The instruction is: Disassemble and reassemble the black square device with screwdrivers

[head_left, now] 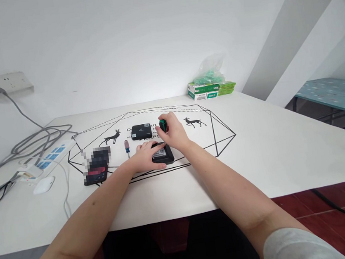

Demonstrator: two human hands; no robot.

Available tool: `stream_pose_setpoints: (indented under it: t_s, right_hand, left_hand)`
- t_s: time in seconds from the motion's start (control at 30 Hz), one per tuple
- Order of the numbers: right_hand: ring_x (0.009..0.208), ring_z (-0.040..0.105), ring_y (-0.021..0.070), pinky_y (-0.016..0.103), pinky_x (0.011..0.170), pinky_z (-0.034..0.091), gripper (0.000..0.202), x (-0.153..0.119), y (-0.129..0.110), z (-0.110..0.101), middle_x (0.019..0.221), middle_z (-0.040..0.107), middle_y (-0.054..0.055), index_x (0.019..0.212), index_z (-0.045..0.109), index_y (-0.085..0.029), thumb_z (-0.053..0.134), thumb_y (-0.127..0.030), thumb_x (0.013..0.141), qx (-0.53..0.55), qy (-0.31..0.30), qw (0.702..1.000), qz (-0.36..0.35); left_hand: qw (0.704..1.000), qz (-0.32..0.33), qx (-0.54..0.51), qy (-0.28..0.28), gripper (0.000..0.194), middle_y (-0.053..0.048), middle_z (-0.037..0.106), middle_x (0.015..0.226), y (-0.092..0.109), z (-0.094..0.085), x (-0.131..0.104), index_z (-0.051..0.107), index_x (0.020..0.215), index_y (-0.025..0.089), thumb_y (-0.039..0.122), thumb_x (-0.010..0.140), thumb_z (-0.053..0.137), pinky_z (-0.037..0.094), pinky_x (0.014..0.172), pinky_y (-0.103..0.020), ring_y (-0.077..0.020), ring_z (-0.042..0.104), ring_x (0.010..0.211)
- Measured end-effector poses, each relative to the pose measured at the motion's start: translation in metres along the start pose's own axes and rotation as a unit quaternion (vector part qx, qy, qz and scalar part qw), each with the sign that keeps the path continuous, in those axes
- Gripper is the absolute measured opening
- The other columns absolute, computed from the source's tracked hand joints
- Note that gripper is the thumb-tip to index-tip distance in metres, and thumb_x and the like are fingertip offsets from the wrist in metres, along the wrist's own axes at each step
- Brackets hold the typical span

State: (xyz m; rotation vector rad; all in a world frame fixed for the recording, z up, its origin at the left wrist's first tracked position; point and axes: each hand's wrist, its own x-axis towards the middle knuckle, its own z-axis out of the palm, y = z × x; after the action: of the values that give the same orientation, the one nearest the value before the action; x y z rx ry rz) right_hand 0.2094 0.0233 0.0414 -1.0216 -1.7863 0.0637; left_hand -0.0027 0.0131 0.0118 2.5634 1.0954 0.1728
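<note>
My left hand (147,156) grips a black box-shaped device (169,155), thumb along its near side and fingers across its top. A pale label (159,153) shows on the upper face of the device, which rests on the table. Just above its far edge, my right hand (174,131) is closed around a short green-and-black tool handle (163,125). The lower end of that tool is hidden, so its exact kind is unclear. Behind my left hand lies a second flat black box (141,131) with small stickers. A small screwdriver (127,147) lies left of my left hand.
A phone (97,166), partly pixelated, lies at left near a white earbud case (44,185). A power strip (52,156) and coiled grey cables (33,141) fill the table's left end. Green-and-white boxes (203,89) with a plastic bag (211,71) stand against the wall.
</note>
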Motion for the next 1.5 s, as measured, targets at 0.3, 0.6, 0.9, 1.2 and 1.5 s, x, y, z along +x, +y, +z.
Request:
stream_pose_setpoints:
  t_s: [0.3, 0.6, 0.9, 1.2, 1.5]
  right_hand:
    - [0.082, 0.06, 0.0198, 0.037, 0.077, 0.055, 0.026, 0.002, -0.001, 0.003, 0.105, 0.065, 0.005, 0.11, 0.063, -0.026, 0.068, -0.05, 0.101, 0.08, 0.05, 0.995, -0.006]
    - [0.093, 0.065, 0.0226, 0.042, 0.089, 0.057, 0.02, 0.0, -0.014, 0.009, 0.101, 0.071, 0.006, 0.099, 0.062, -0.027, 0.058, -0.047, 0.101, 0.176, 0.084, 0.979, 0.06]
    - [0.096, 0.069, 0.0212, 0.039, 0.093, 0.059, 0.02, -0.005, -0.018, 0.018, 0.102, 0.072, 0.005, 0.112, 0.054, -0.028, 0.04, -0.04, 0.106, 0.262, 0.077, 0.952, 0.135]
    - [0.113, 0.066, 0.0281, 0.05, 0.104, 0.056, 0.025, -0.003, -0.019, 0.015, 0.108, 0.066, 0.01, 0.1, 0.065, -0.028, 0.04, -0.025, 0.103, 0.132, 0.176, 0.975, 0.038]
    - [0.101, 0.071, 0.0266, 0.047, 0.095, 0.059, 0.017, -0.006, -0.026, 0.014, 0.102, 0.076, 0.008, 0.102, 0.065, -0.027, 0.059, -0.042, 0.101, 0.129, 0.181, 0.973, 0.061]
  left_hand:
    - [1.0, 0.001, -0.003, 0.004, 0.101, -0.016, 0.042, 0.174, -0.001, 0.0, 0.0, 0.047, 0.174, 0.038, 0.083, 0.088, 0.076, 0.023, 0.129, -0.07, -0.0506, 0.035, 0.158]
    - [1.0, -0.002, -0.005, 0.003, 0.101, -0.017, 0.039, 0.178, 0.003, -0.001, -0.002, 0.047, 0.174, 0.037, 0.082, 0.089, 0.076, 0.019, 0.132, -0.071, -0.0504, 0.031, 0.163]
    - [1.0, -0.006, -0.004, -0.002, 0.102, -0.015, 0.037, 0.179, 0.001, 0.0, -0.001, 0.045, 0.175, 0.039, 0.083, 0.088, 0.076, 0.018, 0.133, -0.07, -0.0491, 0.031, 0.163]
    - [1.0, -0.005, -0.008, -0.009, 0.101, -0.015, 0.037, 0.179, 0.002, -0.002, -0.002, 0.047, 0.174, 0.037, 0.083, 0.088, 0.076, 0.018, 0.133, -0.07, -0.0487, 0.03, 0.163]
    - [1.0, -0.004, -0.013, -0.005, 0.1, -0.015, 0.038, 0.178, 0.001, -0.001, -0.002, 0.047, 0.174, 0.039, 0.081, 0.088, 0.078, 0.018, 0.133, -0.071, -0.05, 0.03, 0.163]
